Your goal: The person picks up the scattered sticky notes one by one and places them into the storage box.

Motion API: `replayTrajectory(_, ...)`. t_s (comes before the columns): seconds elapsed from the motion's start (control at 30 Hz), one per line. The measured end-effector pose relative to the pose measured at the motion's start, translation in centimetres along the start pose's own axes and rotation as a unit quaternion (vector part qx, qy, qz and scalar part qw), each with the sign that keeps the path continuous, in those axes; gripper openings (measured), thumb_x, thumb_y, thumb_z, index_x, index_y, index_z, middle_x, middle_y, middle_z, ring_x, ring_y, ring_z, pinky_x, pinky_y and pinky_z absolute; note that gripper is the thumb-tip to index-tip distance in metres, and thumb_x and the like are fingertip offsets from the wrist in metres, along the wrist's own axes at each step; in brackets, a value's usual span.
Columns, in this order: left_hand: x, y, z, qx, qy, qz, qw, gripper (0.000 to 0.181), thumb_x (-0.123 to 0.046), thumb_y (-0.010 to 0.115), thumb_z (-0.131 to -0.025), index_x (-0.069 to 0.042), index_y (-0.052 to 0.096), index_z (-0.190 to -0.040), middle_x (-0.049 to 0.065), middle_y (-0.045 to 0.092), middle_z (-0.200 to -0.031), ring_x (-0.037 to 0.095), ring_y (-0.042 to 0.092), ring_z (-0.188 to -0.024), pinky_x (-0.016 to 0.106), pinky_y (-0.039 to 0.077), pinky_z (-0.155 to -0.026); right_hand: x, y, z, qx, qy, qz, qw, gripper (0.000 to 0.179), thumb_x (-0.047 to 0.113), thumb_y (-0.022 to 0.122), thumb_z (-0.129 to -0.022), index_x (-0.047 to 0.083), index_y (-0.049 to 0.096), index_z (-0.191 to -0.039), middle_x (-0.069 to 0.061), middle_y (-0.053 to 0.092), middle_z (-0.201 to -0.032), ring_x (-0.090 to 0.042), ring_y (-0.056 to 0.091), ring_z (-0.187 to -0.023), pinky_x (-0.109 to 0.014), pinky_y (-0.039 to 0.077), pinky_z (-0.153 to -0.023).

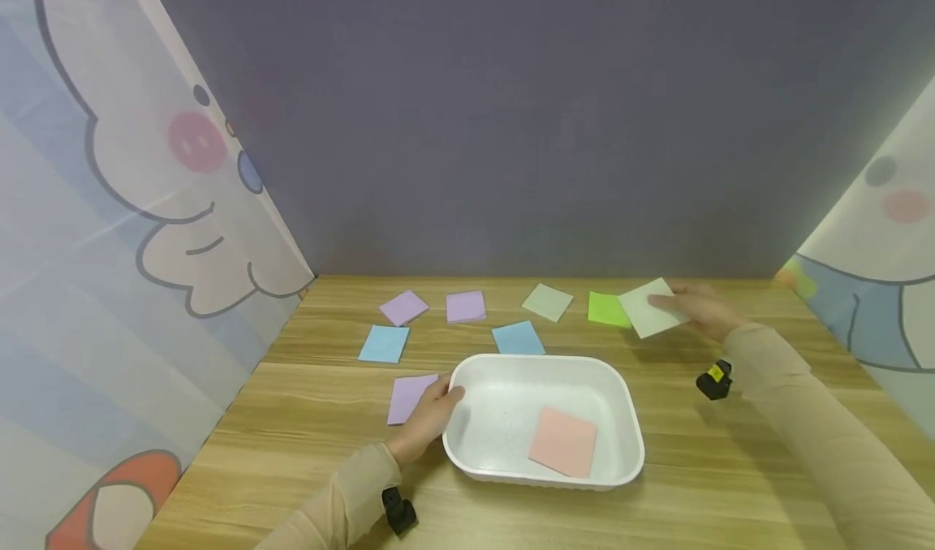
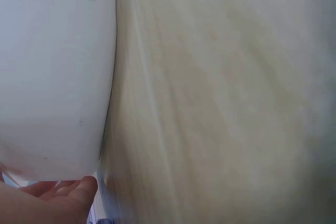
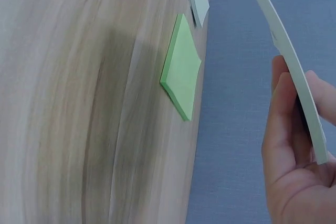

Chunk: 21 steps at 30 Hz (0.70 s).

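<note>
My left hand (image 1: 429,416) grips the left rim of a white plastic basin (image 1: 482,420), thumb over the edge. Inside the basin lies a pink sticky-note pad (image 1: 564,443). Raised above the table at the right, my right hand (image 1: 701,305) pinches a pale green sticky-note pad (image 1: 652,308) between thumb and fingers. In the right wrist view that pad (image 3: 294,66) shows edge-on, slightly bowed. Just left of it on the table lies a bright green pad (image 1: 606,309). The left wrist view shows the basin's outer wall (image 2: 58,77) beside the left fingers (image 2: 79,195).
Behind the basin lie a blue pad (image 1: 517,337), another pale green pad (image 1: 548,302) and a purple pad (image 1: 466,307). Farther left are a second purple pad (image 1: 404,307) and a blue one (image 1: 384,344). A third purple pad (image 1: 409,397) sits by my left hand. A grey partition (image 1: 540,128) borders the wooden table.
</note>
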<state>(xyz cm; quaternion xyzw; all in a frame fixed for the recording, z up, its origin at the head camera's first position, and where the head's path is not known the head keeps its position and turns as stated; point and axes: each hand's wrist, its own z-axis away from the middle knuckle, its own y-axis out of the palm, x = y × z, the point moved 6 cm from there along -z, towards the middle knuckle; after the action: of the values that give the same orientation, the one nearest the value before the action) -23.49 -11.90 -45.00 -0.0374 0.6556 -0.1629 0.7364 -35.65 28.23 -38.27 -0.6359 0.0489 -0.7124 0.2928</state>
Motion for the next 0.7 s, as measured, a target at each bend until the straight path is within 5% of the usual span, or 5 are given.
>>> replayTrajectory(0.7,-0.56,0.04,0.52,0.003,0.005,0.000,1.0000,0.048,-0.020,0.037,-0.098,0.004,0.030,-0.140,0.026,0.046,-0.131,0.034,0.057,-0.108,0.039,0.054,-0.083,0.70,0.89,0.66,0.005,0.000,0.003,1.0000,0.059,0.036,0.050,-0.093,-0.008,0.039,-0.130,-0.001,0.061,-0.092,-0.014,0.057,-0.082,-0.041,0.046,-0.082)
